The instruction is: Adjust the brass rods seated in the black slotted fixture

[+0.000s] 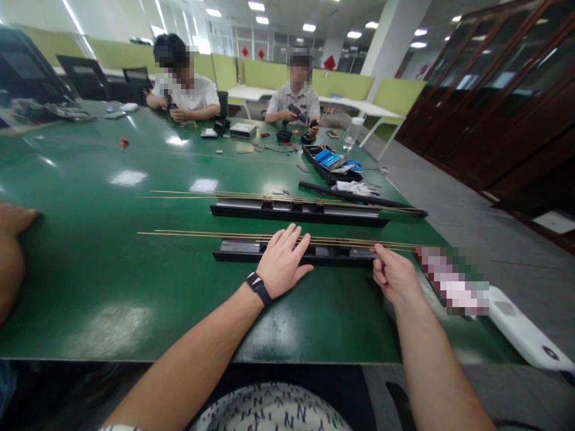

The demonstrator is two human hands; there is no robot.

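Observation:
My left hand (283, 263) lies flat with spread fingers across a long black channel (242, 256) and the thin golden rods (197, 234) resting along it. A dark smartwatch (258, 287) is on my left wrist. At the channel's right end, my right hand (395, 272) is closed in a pinch on a thin golden rod; the fingers partly hide the grip. Just beyond lies a second black channel (296, 215), also with thin golden rods (179, 197) along its top. Inside both channels, dark blocks sit between grey stretches.
Beyond the channels are a black bar (359, 196), white gloves (357, 188) and a black tray (321, 164) holding blue items. A white device (521, 329) is at the right edge. Two people sit across the green table (135, 269); another person's arm (11, 257) rests at left.

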